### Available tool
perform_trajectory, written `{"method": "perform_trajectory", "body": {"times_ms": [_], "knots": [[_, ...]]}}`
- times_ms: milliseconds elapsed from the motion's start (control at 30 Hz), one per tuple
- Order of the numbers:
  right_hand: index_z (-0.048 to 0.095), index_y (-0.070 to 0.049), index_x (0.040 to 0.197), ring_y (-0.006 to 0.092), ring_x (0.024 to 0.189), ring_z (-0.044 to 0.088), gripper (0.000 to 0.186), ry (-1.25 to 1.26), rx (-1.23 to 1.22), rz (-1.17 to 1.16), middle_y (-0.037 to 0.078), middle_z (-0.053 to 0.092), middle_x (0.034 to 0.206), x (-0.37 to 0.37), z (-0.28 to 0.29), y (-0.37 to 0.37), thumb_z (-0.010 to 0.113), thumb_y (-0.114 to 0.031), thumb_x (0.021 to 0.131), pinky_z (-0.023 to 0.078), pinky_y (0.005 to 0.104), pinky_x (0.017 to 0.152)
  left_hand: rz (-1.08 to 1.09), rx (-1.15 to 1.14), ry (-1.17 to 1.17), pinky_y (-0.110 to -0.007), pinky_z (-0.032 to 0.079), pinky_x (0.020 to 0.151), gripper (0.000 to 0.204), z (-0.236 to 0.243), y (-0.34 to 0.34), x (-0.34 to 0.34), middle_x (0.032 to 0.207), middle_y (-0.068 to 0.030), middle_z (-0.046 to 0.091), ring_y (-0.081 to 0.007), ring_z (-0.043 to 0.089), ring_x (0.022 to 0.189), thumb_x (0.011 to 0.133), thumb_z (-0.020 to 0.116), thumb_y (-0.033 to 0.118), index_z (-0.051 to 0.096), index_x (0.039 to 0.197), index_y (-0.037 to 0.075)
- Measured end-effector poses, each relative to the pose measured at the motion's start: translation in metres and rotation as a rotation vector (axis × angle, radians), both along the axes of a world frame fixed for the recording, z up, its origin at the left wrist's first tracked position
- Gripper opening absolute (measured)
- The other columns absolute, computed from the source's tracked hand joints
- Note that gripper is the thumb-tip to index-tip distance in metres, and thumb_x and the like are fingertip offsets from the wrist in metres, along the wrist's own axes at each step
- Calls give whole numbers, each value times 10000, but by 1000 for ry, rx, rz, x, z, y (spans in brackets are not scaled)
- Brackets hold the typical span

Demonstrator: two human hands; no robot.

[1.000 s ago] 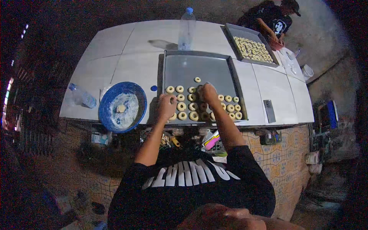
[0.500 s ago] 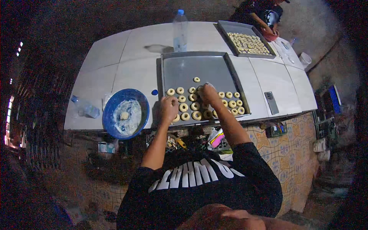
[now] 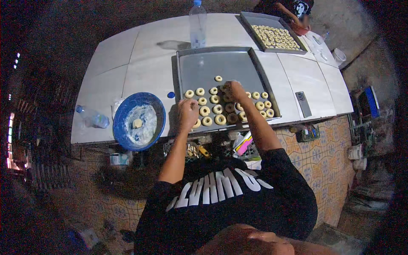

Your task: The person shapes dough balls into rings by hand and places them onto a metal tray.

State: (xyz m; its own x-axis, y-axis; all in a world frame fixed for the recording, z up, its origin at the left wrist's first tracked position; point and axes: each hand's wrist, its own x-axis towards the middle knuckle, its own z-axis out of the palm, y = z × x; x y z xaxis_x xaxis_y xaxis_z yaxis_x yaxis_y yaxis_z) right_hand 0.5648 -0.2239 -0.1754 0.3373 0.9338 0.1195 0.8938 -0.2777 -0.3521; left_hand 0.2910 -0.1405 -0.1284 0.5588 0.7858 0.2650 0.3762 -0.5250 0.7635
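The dough rings point(image 3: 218, 109) are laid on the tray point(image 3: 221, 63) beneath both hands. The left hand point(image 3: 188, 111) is half curled, its hold unclear; the right hand point(image 3: 233, 88) is pinched, contents hidden. Neighbouring rings could be squashed by a careless fingertip.

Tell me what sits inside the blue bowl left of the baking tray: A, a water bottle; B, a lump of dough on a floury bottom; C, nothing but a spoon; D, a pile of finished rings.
B: the blue bowl holds one pale lump of dough on a white, floury bottom, while the dough rings lie on the baking tray.
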Motion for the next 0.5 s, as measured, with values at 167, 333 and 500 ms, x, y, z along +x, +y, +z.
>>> {"method": "perform_trajectory", "body": {"times_ms": [167,333,500], "knots": [[669,-132,1201,400,986,660,558,165,141,-16,192,694,1025,3,5,-7,783,-55,660,540,466,822,8,113,-139,-477,465,870,58,-8,4,4,892,-151,680,-366,593,966,806,682,104,673,832,53],[604,-101,1306,396,1002,634,516,484,-42,46,171,659,1101,19,8,-13,620,-21,796,521,440,888,2,-8,34,-472,458,870,66,20,-10,5,853,-155,683,-390,603,903,803,678,102,686,849,55],[576,-133,1338,343,1028,604,500,165,-162,211,166,579,1211,36,1,-6,504,19,867,509,434,919,14,98,-87,-473,456,878,87,-22,6,6,855,-165,677,-392,614,925,802,685,129,695,851,58]]}}
